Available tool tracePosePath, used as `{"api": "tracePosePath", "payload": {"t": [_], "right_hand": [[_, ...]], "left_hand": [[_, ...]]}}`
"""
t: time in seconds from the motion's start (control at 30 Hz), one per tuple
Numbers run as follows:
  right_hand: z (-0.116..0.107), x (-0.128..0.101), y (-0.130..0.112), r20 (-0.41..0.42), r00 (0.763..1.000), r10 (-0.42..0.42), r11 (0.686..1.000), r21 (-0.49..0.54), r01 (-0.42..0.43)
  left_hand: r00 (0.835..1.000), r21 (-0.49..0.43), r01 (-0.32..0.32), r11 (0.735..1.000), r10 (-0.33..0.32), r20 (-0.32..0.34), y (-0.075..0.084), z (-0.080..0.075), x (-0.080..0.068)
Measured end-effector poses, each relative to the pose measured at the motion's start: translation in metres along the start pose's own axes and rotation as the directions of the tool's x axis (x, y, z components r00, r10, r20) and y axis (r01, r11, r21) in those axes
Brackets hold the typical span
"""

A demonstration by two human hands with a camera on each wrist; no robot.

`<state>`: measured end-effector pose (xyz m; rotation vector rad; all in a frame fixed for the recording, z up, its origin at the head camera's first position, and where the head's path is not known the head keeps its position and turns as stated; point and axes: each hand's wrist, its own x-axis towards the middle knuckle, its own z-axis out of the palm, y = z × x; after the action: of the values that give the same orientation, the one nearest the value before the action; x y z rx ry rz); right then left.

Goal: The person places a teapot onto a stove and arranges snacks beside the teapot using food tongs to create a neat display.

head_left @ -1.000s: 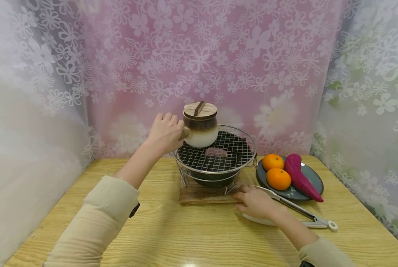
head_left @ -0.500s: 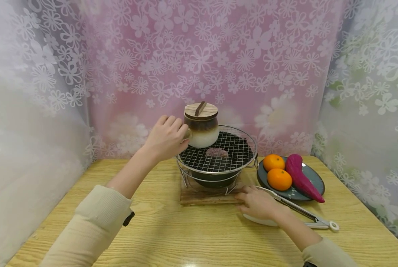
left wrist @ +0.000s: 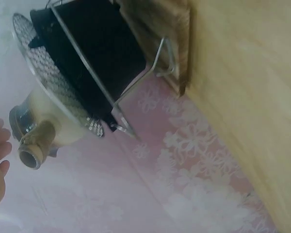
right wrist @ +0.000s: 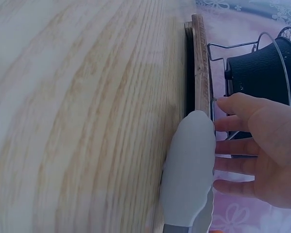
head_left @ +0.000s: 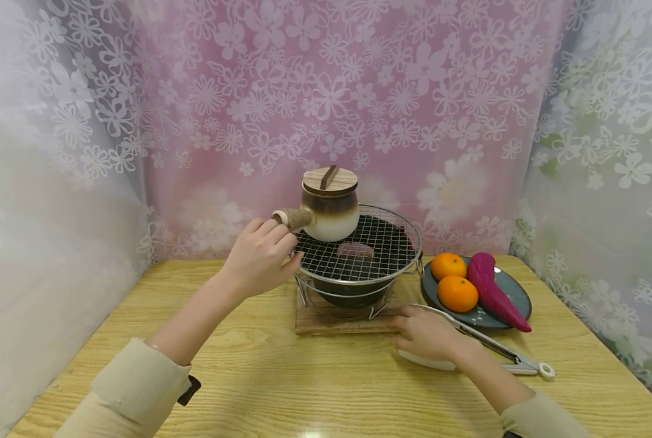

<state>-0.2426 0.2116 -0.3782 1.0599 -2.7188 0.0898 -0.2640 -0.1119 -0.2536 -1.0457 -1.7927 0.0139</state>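
A small lidded pot, brown above and cream below, stands on the round wire grill net. Its twine-wrapped handle points left. Just in front of that handle is my left hand, fingers loosely bent; the left wrist view shows them apart from the handle end. My right hand lies over the white-tipped tongs, near the wooden board. In the right wrist view its fingers are stretched out, fingertips right by the white tong head and the board edge.
Under the net, a black brazier bowl sits in a wire stand on the board. To the right, a dark plate bears two oranges and a purple sweet potato. A flowered curtain hangs behind the table.
My left hand has let go of the pot handle and drawn back toward me, down and left. The pot stays on the net. My right hand has barely moved.
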Motion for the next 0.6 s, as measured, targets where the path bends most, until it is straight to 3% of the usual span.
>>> {"api": "tracePosePath", "payload": {"t": [0.17,0.27,0.4,0.6], "right_hand": [[-0.004,-0.003,0.001,-0.030,0.999,-0.017,1.000,-0.008,0.017],[-0.008,-0.005,0.003,-0.037,0.999,-0.015,1.000,0.014,0.016],[-0.015,-0.008,0.004,0.001,0.999,0.047,0.998,0.042,-0.047],[-0.021,-0.019,0.006,0.006,0.993,0.114,0.993,-0.002,-0.114]], "left_hand": [[1.000,-0.067,0.006,0.998,-0.007,-0.022,0.009,-0.001,-0.018],[1.000,-0.084,0.019,0.996,-0.018,0.003,0.014,-0.002,-0.029],[0.990,-0.076,0.050,0.996,-0.040,0.134,0.024,0.000,-0.044],[0.939,-0.044,0.098,0.994,-0.078,0.334,0.038,0.013,-0.064]]}}
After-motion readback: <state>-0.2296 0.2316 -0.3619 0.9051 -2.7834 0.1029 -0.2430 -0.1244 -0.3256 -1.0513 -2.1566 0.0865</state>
